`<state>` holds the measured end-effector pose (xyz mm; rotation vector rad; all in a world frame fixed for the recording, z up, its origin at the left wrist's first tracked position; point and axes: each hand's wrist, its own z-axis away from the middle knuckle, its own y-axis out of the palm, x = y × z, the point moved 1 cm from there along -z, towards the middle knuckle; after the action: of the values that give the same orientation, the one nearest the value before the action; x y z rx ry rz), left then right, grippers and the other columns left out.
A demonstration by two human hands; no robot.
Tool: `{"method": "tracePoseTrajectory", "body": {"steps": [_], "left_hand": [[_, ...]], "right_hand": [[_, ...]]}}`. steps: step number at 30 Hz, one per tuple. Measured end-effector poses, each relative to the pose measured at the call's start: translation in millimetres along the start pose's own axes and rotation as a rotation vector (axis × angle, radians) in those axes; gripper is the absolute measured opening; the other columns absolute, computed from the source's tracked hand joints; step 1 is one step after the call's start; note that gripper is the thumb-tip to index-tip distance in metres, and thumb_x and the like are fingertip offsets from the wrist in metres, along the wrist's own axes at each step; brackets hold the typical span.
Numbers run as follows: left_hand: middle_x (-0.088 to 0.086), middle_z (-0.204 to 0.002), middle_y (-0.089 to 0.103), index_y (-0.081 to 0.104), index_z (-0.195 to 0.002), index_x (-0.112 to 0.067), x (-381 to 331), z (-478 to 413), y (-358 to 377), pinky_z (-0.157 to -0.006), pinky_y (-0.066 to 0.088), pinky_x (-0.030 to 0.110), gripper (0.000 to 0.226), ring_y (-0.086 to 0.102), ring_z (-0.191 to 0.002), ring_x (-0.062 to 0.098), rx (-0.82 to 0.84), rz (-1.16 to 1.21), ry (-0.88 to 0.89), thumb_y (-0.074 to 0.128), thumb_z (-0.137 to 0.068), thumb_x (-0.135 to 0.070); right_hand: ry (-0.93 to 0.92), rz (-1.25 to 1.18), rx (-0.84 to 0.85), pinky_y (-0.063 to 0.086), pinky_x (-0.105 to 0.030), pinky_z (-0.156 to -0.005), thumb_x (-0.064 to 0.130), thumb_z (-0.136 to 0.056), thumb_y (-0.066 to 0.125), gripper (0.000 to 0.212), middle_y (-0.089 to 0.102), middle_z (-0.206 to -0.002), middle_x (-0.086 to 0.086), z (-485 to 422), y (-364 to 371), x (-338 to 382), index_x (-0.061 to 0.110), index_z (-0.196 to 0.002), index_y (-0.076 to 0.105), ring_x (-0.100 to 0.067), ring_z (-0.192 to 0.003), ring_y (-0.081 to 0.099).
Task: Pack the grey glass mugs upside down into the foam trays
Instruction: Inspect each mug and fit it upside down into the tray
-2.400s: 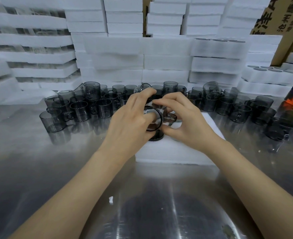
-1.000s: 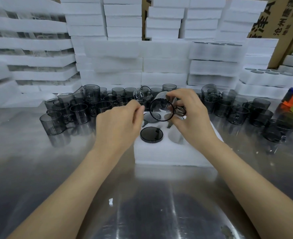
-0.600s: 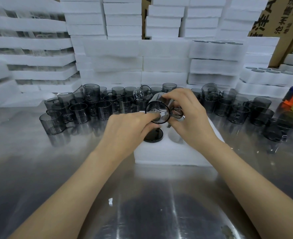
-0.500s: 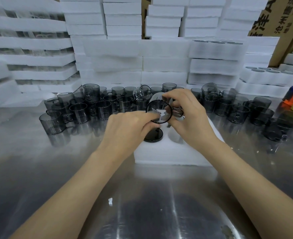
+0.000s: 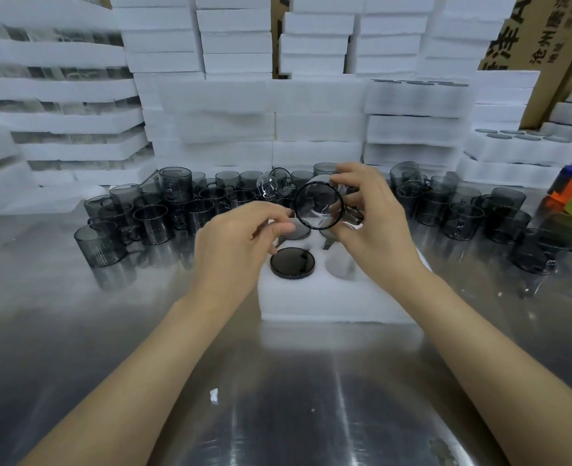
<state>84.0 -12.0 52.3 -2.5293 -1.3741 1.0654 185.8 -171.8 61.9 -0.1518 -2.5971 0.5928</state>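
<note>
Two bare hands work above a white foam tray (image 5: 328,297) on a brushed steel table (image 5: 278,398). Half a second on, the left hand (image 5: 234,237) has come off the rim of the grey glass mug (image 5: 318,205) and sits just left of it. Its fingers are loosely curled, the grip on nothing, and whether a fingertip brushes the rim cannot be told. The right hand (image 5: 375,230) keeps its grip curled round the mug's wall.

The mug lies on its side in the air over the tray's far half. Its long axis runs toward the viewer, mouth facing the camera and handle to the right.

In the tray's near-left pocket an upturned mug (image 5: 292,263) shows its dark base, with a second upturned mug (image 5: 294,230) behind it. The near-right pocket (image 5: 340,264) gapes open.

Loose grey mugs (image 5: 150,213) crowd the table behind the tray on both sides, backed by stacked foam trays (image 5: 311,112). Open steel runs from the tray's near edge toward the viewer.
</note>
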Motion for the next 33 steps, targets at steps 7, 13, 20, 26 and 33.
{"method": "tracePoseTrajectory", "body": {"steps": [7,13,20,26,33], "left_hand": [[-0.006,-0.065,0.058,0.053,-0.073,-0.019,13.8,-0.9,-6.4,-0.063,0.045,0.038,0.049,0.059,-0.071,0.026,0.080,-0.525,-0.241,0.030,-0.098,-0.053],[-0.014,-0.080,0.062,0.068,-0.096,-0.025,22.3,-2.0,-4.4,-0.073,0.051,0.038,0.007,0.060,-0.080,0.014,0.138,-0.364,-0.235,0.065,-0.090,-0.028],[-0.012,-0.094,0.067,0.068,-0.096,-0.025,15.4,-0.5,-2.3,-0.075,0.050,0.040,0.026,0.061,-0.093,0.020,0.137,-0.389,-0.189,0.047,-0.095,-0.009],[-0.015,-0.098,0.064,0.065,-0.107,-0.028,16.0,0.7,2.4,-0.072,0.045,0.031,0.027,0.059,-0.091,0.013,0.100,-0.392,-0.114,0.047,-0.095,-0.013],[-0.021,-0.093,0.063,0.055,-0.120,-0.037,21.5,3.4,6.8,-0.067,0.040,0.029,0.033,0.057,-0.087,0.007,0.119,-0.395,-0.160,0.047,-0.094,-0.019]], "right_hand": [[0.363,-0.171,0.080,0.045,-0.010,-0.076,0.015,-0.072,0.083,0.055,0.062,-0.112,0.005,-1.7,0.1,-3.9,0.027,-0.112,0.047,-0.010,-0.093,0.063],[0.470,-0.369,0.022,0.048,-0.011,-0.073,0.019,-0.071,0.084,0.043,0.068,-0.091,0.015,-1.4,-4.2,-10.4,0.025,-0.102,0.055,-0.001,-0.087,0.066],[0.494,-0.430,0.263,0.050,-0.029,-0.091,0.021,-0.070,0.085,0.061,0.068,-0.107,0.002,-6.1,-16.9,-17.3,0.028,-0.121,0.053,-0.012,-0.098,0.063],[0.445,-0.289,0.658,0.047,-0.029,-0.098,0.003,-0.078,0.075,0.057,0.065,-0.117,-0.011,-6.5,-38.1,-15.4,0.026,-0.127,0.057,-0.019,-0.100,0.062],[0.396,-0.247,0.754,0.044,-0.013,-0.089,0.002,-0.078,0.076,0.063,0.061,-0.120,0.000,-5.1,-42.4,-13.1,0.021,-0.131,0.049,-0.001,-0.107,0.057]]}}
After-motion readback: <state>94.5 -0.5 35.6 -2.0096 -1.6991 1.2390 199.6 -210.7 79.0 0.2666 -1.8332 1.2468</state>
